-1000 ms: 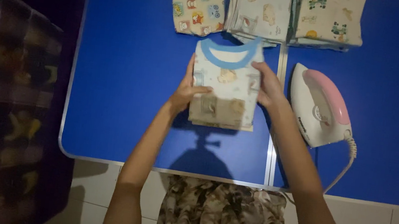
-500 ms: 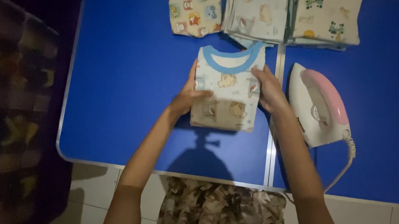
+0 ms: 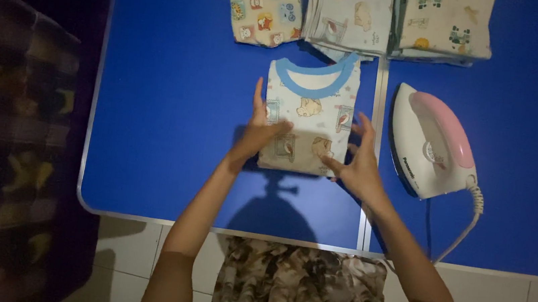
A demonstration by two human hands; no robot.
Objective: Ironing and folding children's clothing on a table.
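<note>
A folded baby shirt [image 3: 311,105], white with a blue collar and small animal prints, lies flat on the blue table [image 3: 174,93]. My left hand [image 3: 259,133] rests against the shirt's left edge, thumb over the fabric, fingers straight. My right hand [image 3: 357,161] hovers at the shirt's lower right corner with fingers spread, holding nothing. A white and pink electric iron [image 3: 432,142] lies to the right of my right hand.
Three piles of folded printed cloth line the table's far edge: a yellowish one [image 3: 265,5], a pale one [image 3: 351,12] and a cream one [image 3: 447,23]. The iron's cord [image 3: 463,227] runs off the near edge. A dark patterned cloth [image 3: 7,141] lies left; patterned fabric [image 3: 300,289] sits below.
My right hand has left the shirt's right edge and pulled back toward the lower right corner, fingers spreading open. The left hand stays at the left edge.
</note>
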